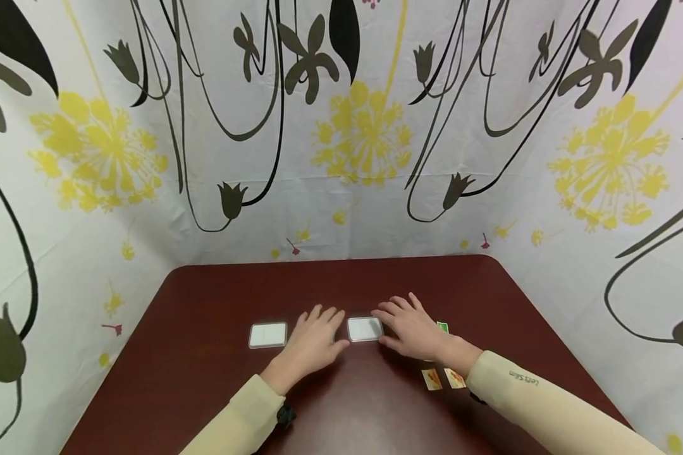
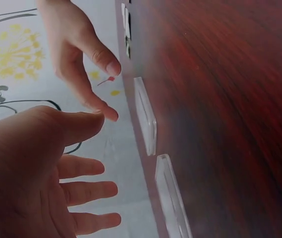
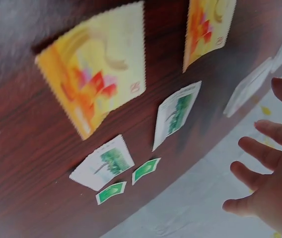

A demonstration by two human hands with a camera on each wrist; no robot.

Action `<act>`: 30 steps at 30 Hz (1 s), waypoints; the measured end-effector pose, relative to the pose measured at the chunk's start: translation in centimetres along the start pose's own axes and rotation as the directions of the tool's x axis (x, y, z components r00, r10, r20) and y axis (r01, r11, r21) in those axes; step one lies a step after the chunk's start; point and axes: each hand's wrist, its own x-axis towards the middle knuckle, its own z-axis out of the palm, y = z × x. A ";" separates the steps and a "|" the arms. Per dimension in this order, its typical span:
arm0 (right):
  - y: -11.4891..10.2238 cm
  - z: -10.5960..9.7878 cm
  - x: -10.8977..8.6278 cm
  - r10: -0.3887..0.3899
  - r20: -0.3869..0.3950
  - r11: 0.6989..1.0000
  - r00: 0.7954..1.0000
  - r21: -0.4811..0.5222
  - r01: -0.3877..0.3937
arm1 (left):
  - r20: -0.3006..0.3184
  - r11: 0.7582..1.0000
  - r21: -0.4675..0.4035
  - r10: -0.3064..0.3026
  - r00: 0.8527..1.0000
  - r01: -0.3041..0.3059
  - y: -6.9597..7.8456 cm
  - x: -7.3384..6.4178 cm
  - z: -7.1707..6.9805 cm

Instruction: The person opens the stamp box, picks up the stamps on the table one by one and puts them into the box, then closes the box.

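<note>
My left hand (image 1: 313, 338) hovers over the table with fingers spread and nothing in its grasp. Just left of it lies a flat clear-edged case (image 1: 268, 335) with a whitish face. A similar flat case (image 1: 365, 329) lies between the hands, the right fingertips overlapping its edge in the head view. Extended and empty, my right hand (image 1: 412, 330) is above the table beside the stamps. The right wrist view shows two orange-yellow stamps (image 3: 94, 74), two white stamps with a green tree (image 3: 106, 161) and two small green stamps (image 3: 112, 192). The right forearm hides part of them in the head view.
The dark red wooden table (image 1: 216, 297) has rounded far corners. A white cloth (image 1: 341, 215) with yellow flowers and dark stems hangs behind and along both sides. A dark band (image 1: 286, 416) shows at the left cuff.
</note>
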 end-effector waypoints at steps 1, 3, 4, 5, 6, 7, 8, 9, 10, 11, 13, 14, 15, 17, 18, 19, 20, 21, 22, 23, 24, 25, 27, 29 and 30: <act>0.1 0.1 0.0 0.005 0.011 1.000 1.000 0.009 -0.005 | 0.008 1.000 -0.002 0.005 1.000 -0.005 0.1 0.2 0.2; 0.4 0.5 0.0 0.012 0.029 1.000 0.999 0.014 -0.013 | 0.013 1.000 -0.010 0.022 1.000 -0.021 0.3 0.5 0.6; 0.5 0.6 0.0 0.015 0.037 1.000 0.999 0.016 -0.015 | 0.012 0.999 -0.016 0.030 0.999 -0.030 0.3 0.8 0.8; 0.7 0.8 0.0 0.016 0.040 1.000 0.999 0.019 -0.017 | 0.014 0.999 -0.018 0.037 0.999 -0.036 0.3 1.0 0.9; 0.8 0.9 0.0 0.017 0.044 1.000 0.999 0.024 -0.018 | 0.013 0.999 -0.021 0.043 0.999 -0.043 0.4 1.2 1.1; 0.9 1.1 0.0 0.018 0.050 0.999 0.999 0.030 -0.020 | 0.014 0.999 -0.022 0.048 0.999 -0.047 0.3 1.5 1.3; 1.0 1.2 0.1 0.019 0.056 0.999 0.998 0.034 -0.021 | 0.014 0.998 -0.024 0.052 0.999 -0.052 0.4 1.7 1.4; 1.0 1.3 0.1 0.022 0.063 0.999 0.998 0.038 -0.024 | 0.017 0.998 -0.028 0.053 0.998 -0.053 0.3 2.0 1.6; 1.1 1.4 0.2 0.023 0.070 0.999 0.997 0.041 -0.026 | 0.019 0.998 -0.030 0.053 0.998 -0.052 0.3 2.2 1.7; 1.2 1.5 0.2 0.028 0.081 0.999 0.996 0.043 -0.031 | 0.021 0.998 -0.034 0.051 0.998 -0.050 0.3 2.4 1.8; 1.3 1.8 0.3 0.038 0.100 0.998 0.994 0.036 -0.042 | 0.021 0.998 -0.038 0.044 0.999 -0.044 0.3 2.7 2.1; 1.4 1.8 0.4 0.042 0.104 0.998 0.994 0.032 -0.046 | 0.021 0.998 -0.044 0.039 0.999 -0.038 0.2 2.9 2.1; 1.4 1.9 0.4 0.046 0.107 0.998 0.993 0.029 -0.049 | 0.022 0.998 -0.045 0.034 0.999 -0.033 0.2 3.0 2.2; 1.4 2.0 0.5 0.047 0.103 0.998 0.994 0.035 -0.051 | 0.026 0.999 -0.044 0.022 0.999 -0.021 0.2 3.2 2.3; 1.4 2.0 0.5 0.045 0.098 0.998 0.994 0.039 -0.049 | 0.029 0.999 -0.042 0.016 0.999 -0.015 0.2 3.3 2.4; 1.4 2.1 0.6 0.043 0.092 0.998 0.995 0.046 -0.047 | 0.035 0.999 -0.042 0.010 0.999 -0.009 0.2 3.4 2.4; 1.4 2.1 0.7 0.041 0.090 0.998 0.995 0.052 -0.046 | 0.039 0.999 -0.042 0.006 0.999 -0.005 0.2 3.5 2.4; 1.3 2.1 0.7 0.040 0.090 0.997 0.995 0.060 -0.045 | 0.046 0.999 -0.037 0.004 0.999 -0.003 0.1 3.6 2.5; 1.3 2.1 0.8 0.037 0.088 0.997 0.995 0.067 -0.043 | 0.052 0.999 -0.037 0.003 0.999 -0.001 0.1 3.8 2.6; 1.3 2.0 0.8 0.038 0.091 0.996 0.995 0.072 -0.045 | 0.061 0.999 -0.040 0.001 0.998 0.001 0.1 3.9 2.7; 1.3 2.0 0.9 0.040 0.096 0.996 0.995 0.078 -0.047 | 0.069 0.999 -0.044 -0.001 0.998 0.004 0.1 4.0 2.7; 1.3 2.0 0.9 0.041 0.101 0.995 0.994 0.084 -0.049 | 0.077 0.999 -0.050 -0.004 0.997 0.008 0.0 4.1 2.8; 1.3 2.0 1.0 0.039 0.106 0.995 0.994 0.092 -0.048 | 0.092 0.998 -0.058 -0.009 0.996 0.014 0.0 4.4 2.9; 1.4 2.0 1.1 0.036 0.108 0.995 0.994 0.094 -0.046 | 0.098 0.997 -0.070 -0.010 0.995 0.017 -0.1 4.7 2.9; 1.4 1.9 1.2 0.032 0.104 0.995 0.994 0.094 -0.042 | 0.097 0.997 -0.075 -0.009 0.995 0.017 -0.1 4.9 3.0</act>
